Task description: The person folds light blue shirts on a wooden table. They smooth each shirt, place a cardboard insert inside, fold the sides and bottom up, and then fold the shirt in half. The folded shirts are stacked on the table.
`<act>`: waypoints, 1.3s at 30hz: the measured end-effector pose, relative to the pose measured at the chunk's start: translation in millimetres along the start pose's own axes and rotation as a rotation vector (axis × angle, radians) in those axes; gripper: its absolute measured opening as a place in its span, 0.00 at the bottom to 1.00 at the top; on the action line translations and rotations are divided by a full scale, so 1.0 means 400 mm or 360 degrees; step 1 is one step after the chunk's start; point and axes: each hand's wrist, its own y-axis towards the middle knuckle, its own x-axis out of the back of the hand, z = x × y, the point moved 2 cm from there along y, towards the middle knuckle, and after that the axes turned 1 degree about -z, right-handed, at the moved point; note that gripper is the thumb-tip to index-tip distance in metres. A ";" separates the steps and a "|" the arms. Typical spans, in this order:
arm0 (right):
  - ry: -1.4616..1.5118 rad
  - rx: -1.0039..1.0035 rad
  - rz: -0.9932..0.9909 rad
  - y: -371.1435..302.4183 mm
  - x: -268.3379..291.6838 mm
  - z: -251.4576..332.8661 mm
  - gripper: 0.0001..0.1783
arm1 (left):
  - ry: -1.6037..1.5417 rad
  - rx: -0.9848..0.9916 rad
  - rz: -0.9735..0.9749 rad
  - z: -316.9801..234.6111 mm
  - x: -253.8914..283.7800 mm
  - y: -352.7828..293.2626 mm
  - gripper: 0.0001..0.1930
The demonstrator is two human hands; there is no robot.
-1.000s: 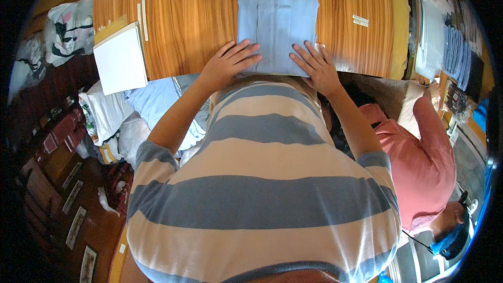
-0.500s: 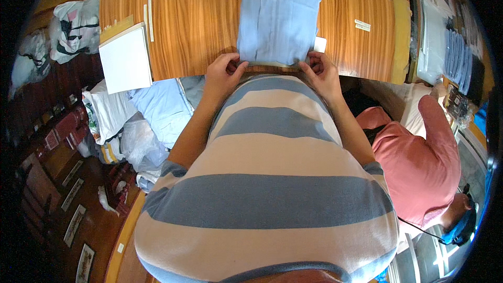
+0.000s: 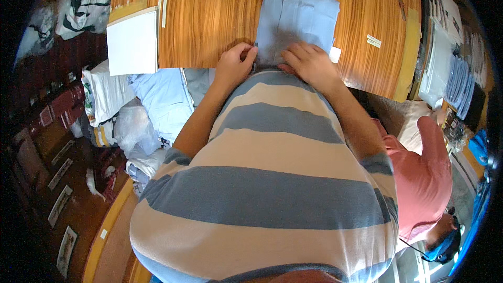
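Observation:
A light-blue folded garment lies as a flat rectangle on the wood-grain table, its near edge close to my body. At its near left corner my left hand pinches the edge between thumb and fingers. My right hand bends over the near edge around the middle, fingers on top and thumb low, gripping the cloth there. Part of that near edge is hidden behind my right hand and my striped shirt. A small white tag or card shows beside the garment's right side.
White sheets are stacked at the table's left edge. Light-blue clothing and plastic bags lie below on the left. At the right, a person in a pink top is near more folded blue garments.
My right hand has moved left from the garment's near right corner to the middle of its near edge. My left hand stays by the left corner. The whole view has shifted slightly.

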 end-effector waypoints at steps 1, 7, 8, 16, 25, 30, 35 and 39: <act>0.0050 0.0217 0.0142 0.040 -0.031 -0.002 0.19 | 0.0051 0.0015 0.0031 0.005 0.002 0.004 0.18; 0.0147 0.0234 0.0416 0.074 -0.141 0.002 0.14 | -0.0155 0.0111 0.0080 0.056 -0.019 0.001 0.20; 0.0324 0.0079 0.0190 0.068 -0.133 -0.008 0.13 | -0.0174 0.0124 0.0084 0.049 -0.020 -0.003 0.19; 0.1373 -0.0777 -0.0613 -0.068 -0.199 -0.116 0.06 | 0.0416 -0.0673 -0.0253 -0.010 -0.037 -0.007 0.12; 0.1531 -0.0688 -0.0738 -0.064 -0.204 -0.122 0.07 | -0.0142 -0.0351 -0.0114 0.017 -0.085 0.013 0.17; 0.1201 -0.0257 -0.0440 -0.047 -0.179 -0.108 0.09 | -0.0770 0.0085 0.0077 0.097 -0.125 0.045 0.19; 0.0472 0.0362 0.0288 0.044 -0.120 -0.050 0.15 | -0.1373 0.0773 0.0626 0.052 -0.061 0.084 0.25; 0.0366 0.0402 0.0333 0.029 -0.097 -0.053 0.18 | -0.0833 0.0169 0.0405 0.058 -0.086 0.088 0.22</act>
